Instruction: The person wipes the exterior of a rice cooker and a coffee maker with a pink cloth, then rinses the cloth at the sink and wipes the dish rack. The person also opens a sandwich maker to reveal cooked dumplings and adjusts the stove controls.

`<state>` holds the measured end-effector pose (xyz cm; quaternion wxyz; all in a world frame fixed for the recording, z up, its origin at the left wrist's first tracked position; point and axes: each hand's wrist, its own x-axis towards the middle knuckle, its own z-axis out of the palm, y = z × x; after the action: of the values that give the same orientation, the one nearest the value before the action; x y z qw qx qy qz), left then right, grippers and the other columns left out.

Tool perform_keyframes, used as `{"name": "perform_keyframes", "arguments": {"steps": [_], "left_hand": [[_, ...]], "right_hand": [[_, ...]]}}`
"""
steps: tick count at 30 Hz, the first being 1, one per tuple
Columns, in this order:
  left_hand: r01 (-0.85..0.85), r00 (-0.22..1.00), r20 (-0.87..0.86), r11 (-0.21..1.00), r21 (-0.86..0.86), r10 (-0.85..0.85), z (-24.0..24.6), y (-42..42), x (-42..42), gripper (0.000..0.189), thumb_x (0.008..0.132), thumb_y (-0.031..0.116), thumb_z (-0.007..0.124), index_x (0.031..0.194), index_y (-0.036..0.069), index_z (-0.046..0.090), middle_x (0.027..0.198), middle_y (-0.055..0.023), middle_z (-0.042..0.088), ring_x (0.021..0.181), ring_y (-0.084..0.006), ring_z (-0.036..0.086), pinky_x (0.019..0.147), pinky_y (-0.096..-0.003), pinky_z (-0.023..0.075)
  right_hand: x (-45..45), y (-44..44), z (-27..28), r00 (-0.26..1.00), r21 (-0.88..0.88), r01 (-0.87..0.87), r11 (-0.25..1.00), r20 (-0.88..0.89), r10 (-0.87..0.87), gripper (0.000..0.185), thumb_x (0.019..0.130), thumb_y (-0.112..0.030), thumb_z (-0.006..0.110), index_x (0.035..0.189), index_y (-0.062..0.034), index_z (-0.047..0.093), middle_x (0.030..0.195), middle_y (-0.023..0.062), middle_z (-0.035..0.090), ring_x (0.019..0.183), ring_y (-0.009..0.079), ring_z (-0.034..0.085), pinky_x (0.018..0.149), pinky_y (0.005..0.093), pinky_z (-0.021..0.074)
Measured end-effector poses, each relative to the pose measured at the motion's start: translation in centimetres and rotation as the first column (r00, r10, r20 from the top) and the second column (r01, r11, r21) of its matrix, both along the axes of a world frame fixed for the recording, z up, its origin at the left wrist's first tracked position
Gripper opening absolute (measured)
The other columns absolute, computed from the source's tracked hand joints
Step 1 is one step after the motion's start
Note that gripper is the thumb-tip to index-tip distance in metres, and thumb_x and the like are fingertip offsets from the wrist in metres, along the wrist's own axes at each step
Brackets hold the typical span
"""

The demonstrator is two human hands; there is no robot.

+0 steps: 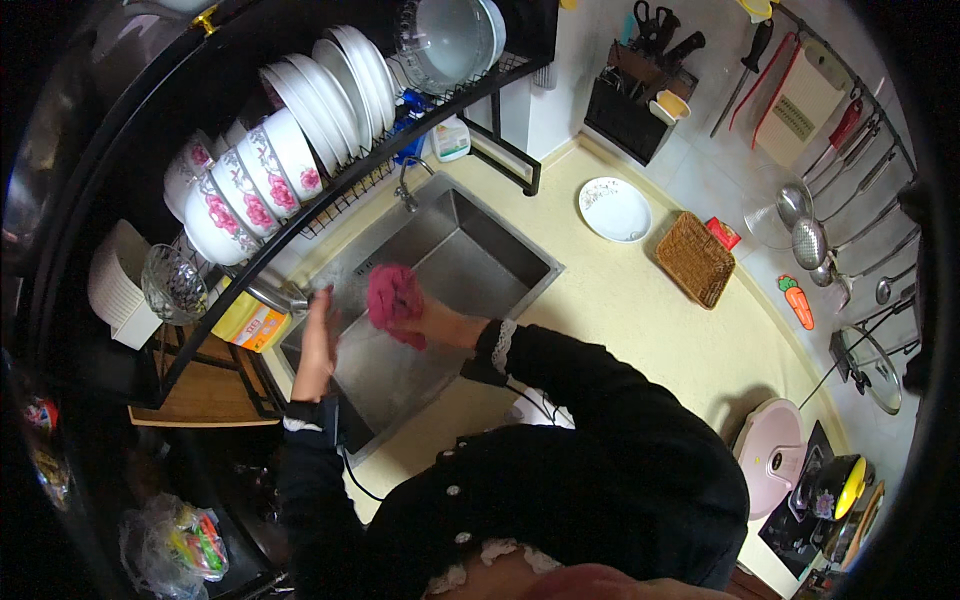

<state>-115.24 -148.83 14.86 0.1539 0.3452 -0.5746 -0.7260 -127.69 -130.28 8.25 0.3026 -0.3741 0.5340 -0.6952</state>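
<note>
My right hand [442, 326] holds a bunched pink cloth [394, 300] over the stainless steel sink [499, 255]. Blurred and seen nearly edge-on, my left hand [317, 352] is raised at the sink's left side with its fingers extended. No object shows in it. Close to its fingertips is the metal faucet [277, 294]; whether they touch cannot be told. A second, slim curved tap [405, 196] stands at the sink's back rim.
A black dish rack [330, 191] with flowered bowls [255, 184] and white plates [319, 105] overhangs the sink. A yellow-labelled bottle [251, 319] stands by the faucet. On the cream counter [555, 225] are a white plate [615, 210] and a wicker basket [696, 260]. Utensils hang along the wall.
</note>
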Motion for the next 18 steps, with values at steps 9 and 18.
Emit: {"name": "perform_keyframes", "arguments": {"steps": [9, 18], "left_hand": [[0.369, 0.918, 0.281, 0.862, -0.348, -0.280, -4.9, 0.6, 5.7, 0.046, 0.096, 0.033, 0.057, 0.127, -0.001, 0.056, 0.125, -0.0106, 0.060, 0.116, -0.0170, 0.052, 0.101, -0.0281, 0.0361], [0.149, 0.962, 0.263, 0.955, -0.257, -0.079, -6.4, 1.8, 14.3, 0.045, 0.097, 0.032, 0.057, 0.127, -0.001, 0.057, 0.123, -0.0077, 0.060, 0.115, -0.0169, 0.051, 0.102, -0.0278, 0.0355]], "right_hand": [[-7.7, 9.5, 0.9, 0.954, -0.019, 0.265, 0.964, 0.151, -0.259, 0.033, 0.099, -0.020, 0.053, 0.128, -0.0059, 0.048, 0.116, 0.0038, 0.058, 0.111, 0.0131, 0.051, 0.096, 0.0290, 0.0424], [-26.0, 13.6, 13.9, 0.364, -0.403, 0.830, 0.384, -0.129, -0.922, 0.050, 0.094, -0.035, 0.059, 0.127, 0.0014, 0.052, 0.112, 0.0141, 0.061, 0.102, 0.0229, 0.057, 0.091, 0.0337, 0.0441]]}}
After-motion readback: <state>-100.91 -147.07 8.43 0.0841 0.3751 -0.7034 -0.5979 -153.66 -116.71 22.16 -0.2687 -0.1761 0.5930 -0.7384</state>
